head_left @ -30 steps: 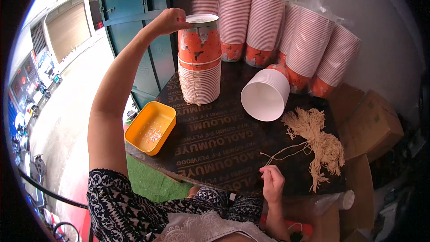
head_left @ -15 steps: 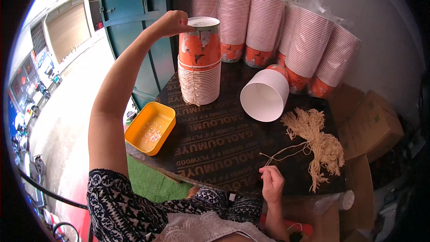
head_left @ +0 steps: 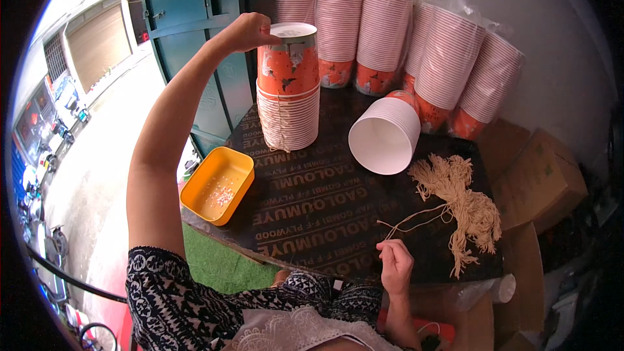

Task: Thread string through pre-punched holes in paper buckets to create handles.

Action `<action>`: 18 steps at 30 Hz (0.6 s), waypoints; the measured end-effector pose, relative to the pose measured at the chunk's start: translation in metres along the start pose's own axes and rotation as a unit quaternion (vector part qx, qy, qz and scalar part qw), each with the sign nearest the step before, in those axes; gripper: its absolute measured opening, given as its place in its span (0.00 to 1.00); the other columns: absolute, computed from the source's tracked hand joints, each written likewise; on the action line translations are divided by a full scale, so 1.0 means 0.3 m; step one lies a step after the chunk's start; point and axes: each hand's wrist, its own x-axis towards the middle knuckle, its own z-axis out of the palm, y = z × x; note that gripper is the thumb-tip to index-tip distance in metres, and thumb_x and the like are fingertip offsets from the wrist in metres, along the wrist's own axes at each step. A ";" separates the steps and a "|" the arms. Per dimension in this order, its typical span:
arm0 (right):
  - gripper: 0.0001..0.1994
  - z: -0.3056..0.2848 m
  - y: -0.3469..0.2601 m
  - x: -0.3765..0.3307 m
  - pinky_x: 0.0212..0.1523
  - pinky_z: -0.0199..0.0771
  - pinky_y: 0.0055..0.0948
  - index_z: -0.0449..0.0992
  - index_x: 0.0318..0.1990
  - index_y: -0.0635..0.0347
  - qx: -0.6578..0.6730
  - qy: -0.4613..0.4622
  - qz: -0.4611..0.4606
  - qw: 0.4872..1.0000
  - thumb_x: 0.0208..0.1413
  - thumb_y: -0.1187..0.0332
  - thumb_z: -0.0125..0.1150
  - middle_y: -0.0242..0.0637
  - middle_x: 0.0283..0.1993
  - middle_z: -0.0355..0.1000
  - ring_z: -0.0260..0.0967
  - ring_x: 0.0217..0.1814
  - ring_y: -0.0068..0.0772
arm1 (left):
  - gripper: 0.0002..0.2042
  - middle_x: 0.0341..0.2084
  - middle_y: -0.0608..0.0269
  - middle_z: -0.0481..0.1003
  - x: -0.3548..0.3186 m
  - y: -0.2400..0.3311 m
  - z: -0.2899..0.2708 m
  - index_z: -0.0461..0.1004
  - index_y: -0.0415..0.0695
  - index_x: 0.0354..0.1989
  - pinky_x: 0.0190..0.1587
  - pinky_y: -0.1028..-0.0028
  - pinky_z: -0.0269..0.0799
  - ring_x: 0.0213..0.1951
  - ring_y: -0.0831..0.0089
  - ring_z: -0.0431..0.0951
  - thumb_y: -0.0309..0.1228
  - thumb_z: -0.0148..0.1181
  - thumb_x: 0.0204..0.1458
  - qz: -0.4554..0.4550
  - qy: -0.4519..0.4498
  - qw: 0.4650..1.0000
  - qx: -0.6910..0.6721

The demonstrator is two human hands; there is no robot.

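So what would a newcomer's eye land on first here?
Probably the tall stack of orange-and-white tubs, upside down left of centre on the dark table, with the left hand at its top edge. Next, the plastic-wrapped tub stacks lining the back wall. Then the bright yellow tray at the table's left and the beige cord bundle at its right.

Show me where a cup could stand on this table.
The widest bare patch of dark table lies between the yellow tray and the right hand. A narrower gap parts the upright cup stack from the tipped stack. Crowded: the back, under bagged stacks, and the right side, under the string bundle.
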 end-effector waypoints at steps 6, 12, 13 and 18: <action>0.07 0.001 0.000 0.002 0.31 0.67 0.22 0.75 0.34 0.69 -0.002 -0.002 -0.005 1.000 0.61 0.75 0.51 0.37 0.34 0.73 0.66 0.29 0.23 | 0.21 0.29 0.48 0.80 -0.002 -0.013 0.007 0.79 0.37 0.32 0.33 0.65 0.78 0.30 0.59 0.81 0.45 0.72 0.46 0.011 0.010 1.000 0.001; 0.10 -0.011 0.000 -0.004 0.33 0.72 0.30 0.77 0.38 0.68 -0.018 -0.018 0.004 1.000 0.65 0.71 0.52 0.41 0.37 0.74 0.72 0.34 0.32 | 0.22 0.27 0.48 0.80 -0.009 -0.011 0.016 0.79 0.36 0.30 0.33 0.64 0.77 0.30 0.58 0.81 0.47 0.71 0.45 0.000 0.007 1.000 0.015; 0.10 -0.010 -0.006 -0.004 0.34 0.72 0.30 0.77 0.38 0.68 -0.021 -0.017 0.003 1.000 0.65 0.71 0.52 0.41 0.37 0.74 0.73 0.34 0.33 | 0.22 0.27 0.48 0.80 -0.012 -0.011 0.017 0.79 0.36 0.30 0.33 0.64 0.77 0.30 0.58 0.81 0.47 0.71 0.44 -0.007 0.007 1.000 0.017; 0.09 -0.006 -0.008 -0.009 0.35 0.73 0.31 0.76 0.39 0.69 -0.036 -0.020 -0.001 0.999 0.64 0.72 0.52 0.42 0.38 0.74 0.74 0.35 0.37 | 0.22 0.26 0.48 0.78 -0.030 -0.047 0.040 0.78 0.37 0.29 0.34 0.63 0.75 0.29 0.57 0.80 0.47 0.71 0.43 0.014 0.039 0.999 -0.005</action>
